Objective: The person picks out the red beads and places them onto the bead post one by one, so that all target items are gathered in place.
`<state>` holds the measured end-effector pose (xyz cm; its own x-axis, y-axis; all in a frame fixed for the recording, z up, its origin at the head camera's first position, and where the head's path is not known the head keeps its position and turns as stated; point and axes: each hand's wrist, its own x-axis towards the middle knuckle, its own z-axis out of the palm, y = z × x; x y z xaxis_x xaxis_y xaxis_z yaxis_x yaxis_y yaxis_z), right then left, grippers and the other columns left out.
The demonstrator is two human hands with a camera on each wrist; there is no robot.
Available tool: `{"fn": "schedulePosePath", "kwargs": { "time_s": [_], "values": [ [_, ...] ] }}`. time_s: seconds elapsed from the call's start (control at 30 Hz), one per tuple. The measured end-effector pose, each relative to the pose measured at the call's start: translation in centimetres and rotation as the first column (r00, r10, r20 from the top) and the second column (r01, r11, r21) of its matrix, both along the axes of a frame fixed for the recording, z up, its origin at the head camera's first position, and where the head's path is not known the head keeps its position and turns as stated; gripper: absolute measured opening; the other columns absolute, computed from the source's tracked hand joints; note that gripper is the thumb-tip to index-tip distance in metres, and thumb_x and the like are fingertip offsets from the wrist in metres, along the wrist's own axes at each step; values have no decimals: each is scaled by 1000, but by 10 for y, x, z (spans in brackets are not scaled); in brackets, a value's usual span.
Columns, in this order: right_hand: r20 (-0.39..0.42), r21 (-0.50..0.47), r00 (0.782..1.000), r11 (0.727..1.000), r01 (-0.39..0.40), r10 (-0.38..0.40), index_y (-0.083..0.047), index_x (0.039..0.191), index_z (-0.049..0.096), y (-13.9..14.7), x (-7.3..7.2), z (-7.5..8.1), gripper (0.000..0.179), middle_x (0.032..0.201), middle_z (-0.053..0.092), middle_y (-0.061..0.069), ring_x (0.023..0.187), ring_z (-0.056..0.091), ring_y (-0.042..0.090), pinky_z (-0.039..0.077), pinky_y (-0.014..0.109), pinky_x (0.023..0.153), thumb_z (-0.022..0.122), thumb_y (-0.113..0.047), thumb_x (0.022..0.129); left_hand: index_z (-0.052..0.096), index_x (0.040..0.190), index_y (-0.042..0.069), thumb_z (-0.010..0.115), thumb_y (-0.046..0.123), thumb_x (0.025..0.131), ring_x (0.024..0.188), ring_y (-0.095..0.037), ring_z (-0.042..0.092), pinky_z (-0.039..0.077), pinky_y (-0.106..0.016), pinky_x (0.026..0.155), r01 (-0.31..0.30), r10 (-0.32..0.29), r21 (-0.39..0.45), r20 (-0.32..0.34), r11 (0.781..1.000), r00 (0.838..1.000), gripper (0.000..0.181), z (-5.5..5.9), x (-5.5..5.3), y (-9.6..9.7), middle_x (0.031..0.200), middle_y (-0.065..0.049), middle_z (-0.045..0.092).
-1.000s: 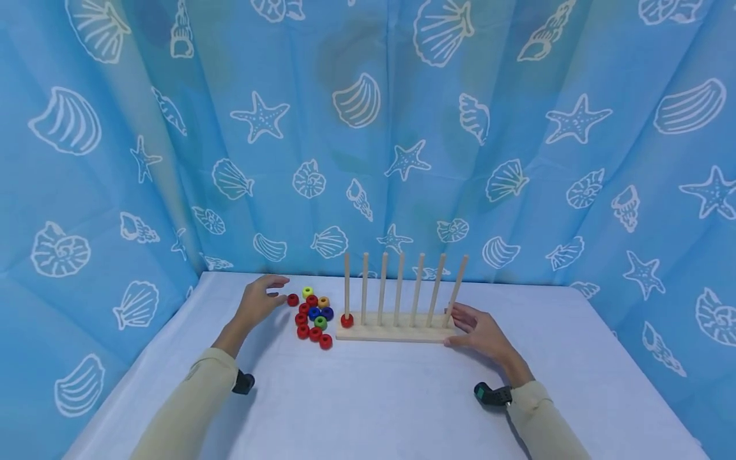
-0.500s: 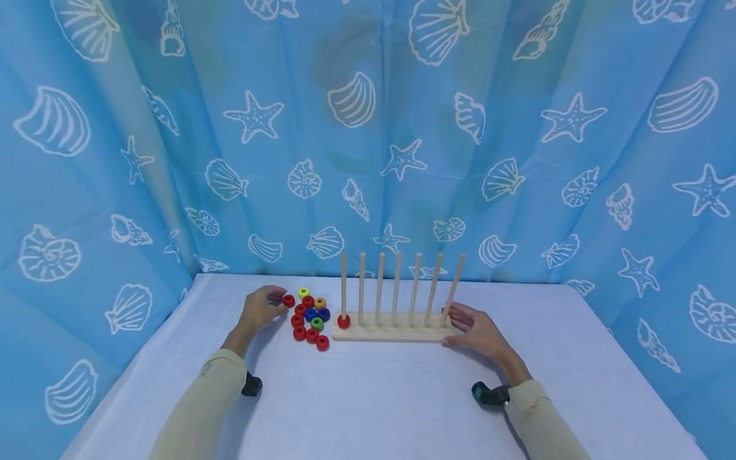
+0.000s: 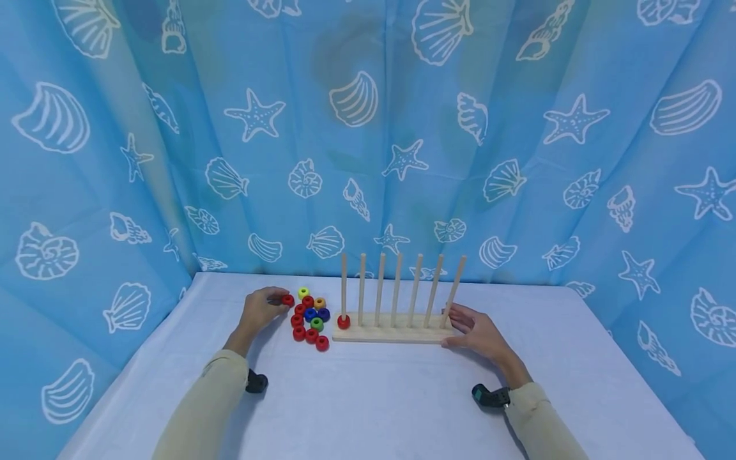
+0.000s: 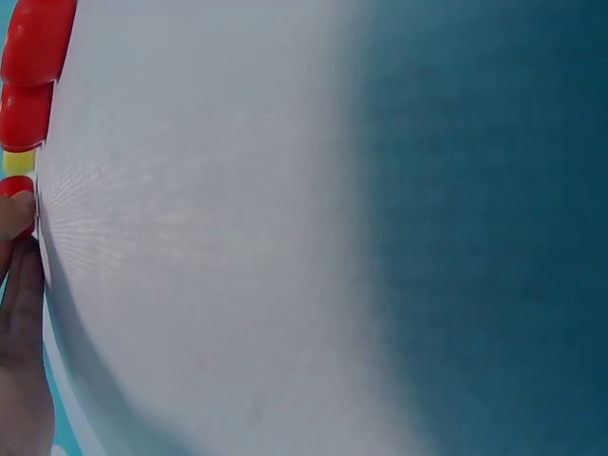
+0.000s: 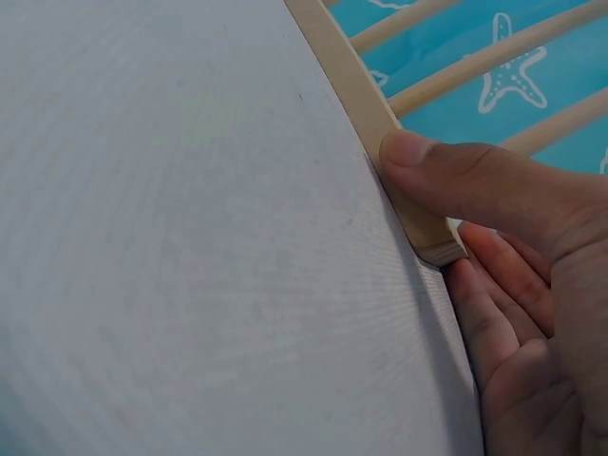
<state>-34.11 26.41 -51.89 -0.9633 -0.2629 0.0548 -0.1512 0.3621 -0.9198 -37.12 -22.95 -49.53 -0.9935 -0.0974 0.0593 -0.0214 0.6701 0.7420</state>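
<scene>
My left hand (image 3: pixel 257 312) pinches a red bead (image 3: pixel 288 300) at the left edge of a loose group of beads. In the left wrist view only the thumb and some fingers show, at the far left, on that red bead (image 4: pixel 14 184). To the right of the group stands a wooden peg rack (image 3: pixel 392 334) with several upright pegs. Another red bead (image 3: pixel 344 322) sits at the bottom of its leftmost peg. At the rack's right end my right hand (image 3: pixel 482 333) grips the base, thumb on the front edge, as the right wrist view also shows.
Between my left hand and the rack lie several red beads (image 3: pixel 299 333), two blue ones, a green bead (image 3: pixel 317 324), an orange bead (image 3: pixel 319 303) and a yellow bead (image 3: pixel 303 292). A white cloth (image 3: pixel 368 402) covers the table. Blue shell-patterned curtains (image 3: pixel 368 160) hang behind it.
My left hand has moved slightly right and down to the red bead and closed its fingers on it. The right hand keeps its grip on the rack. The head view has shifted a little.
</scene>
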Motion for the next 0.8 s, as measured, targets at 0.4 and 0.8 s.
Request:
{"fn": "schedulePosePath", "kwargs": {
  "time_s": [0.4,0.8],
  "values": [
    [-1,22,1000,1000,3,-3,-3,148,37,-1,1,0,96,144,45,22,132,46,36,44,34,101,89,-18,69,64,123,8,74,10,86,115,-33,59,52,-45,93,33,-28,46,-100,998,995,39,21,2,6,124,-14,59],
    [-3,24,1000,1000,-1,1,-4,148,38,1,0,-2,94,144,45,22,132,46,36,44,34,101,88,-17,70,63,122,5,76,8,85,113,-28,60,52,-41,92,160,-110,134,-318,978,942,39,73,4,26,118,-11,61]
  ]
}}
